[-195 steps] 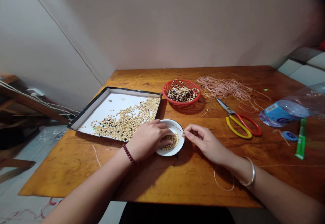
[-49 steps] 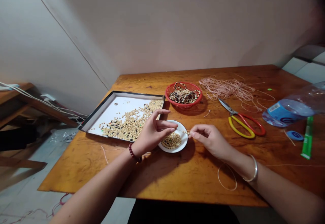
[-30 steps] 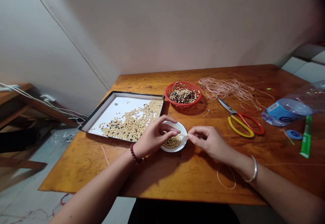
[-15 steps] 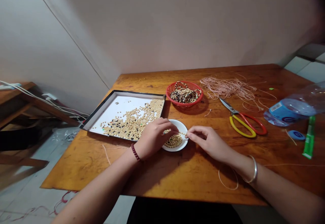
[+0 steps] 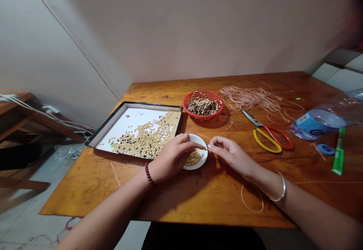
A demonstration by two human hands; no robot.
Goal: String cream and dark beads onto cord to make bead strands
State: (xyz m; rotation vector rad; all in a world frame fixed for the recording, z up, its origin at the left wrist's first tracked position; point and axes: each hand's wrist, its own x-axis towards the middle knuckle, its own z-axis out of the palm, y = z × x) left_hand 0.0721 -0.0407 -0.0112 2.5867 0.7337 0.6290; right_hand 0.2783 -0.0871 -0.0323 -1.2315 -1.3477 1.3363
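My left hand (image 5: 176, 152) reaches over a small white dish (image 5: 202, 162) of pale beads (image 5: 193, 159). Its fingers are closed at the tips on what looks like one small bead at the dish's right rim. Fingertip to fingertip with it, my right hand (image 5: 231, 156) pinches a thin pink string (image 5: 204, 136), whose loose end sticks up to the left. More of the string curls on the table under my right wrist. Left of the dish lies a shallow black-edged tray (image 5: 113, 117) of loose pale and dark beads.
Behind the dish stands a red basket (image 5: 202, 117) of strung beads. A heap of pink string (image 5: 251, 98), scissors (image 5: 268, 138) with yellow and red handles, a cut plastic bottle (image 5: 317, 124), a blue cap (image 5: 325, 149) and a green tube (image 5: 338, 155) are on the right.
My left fingertips have moved right, from over the beads to my right fingertips. The string end now shows above them. The view has shifted slightly.
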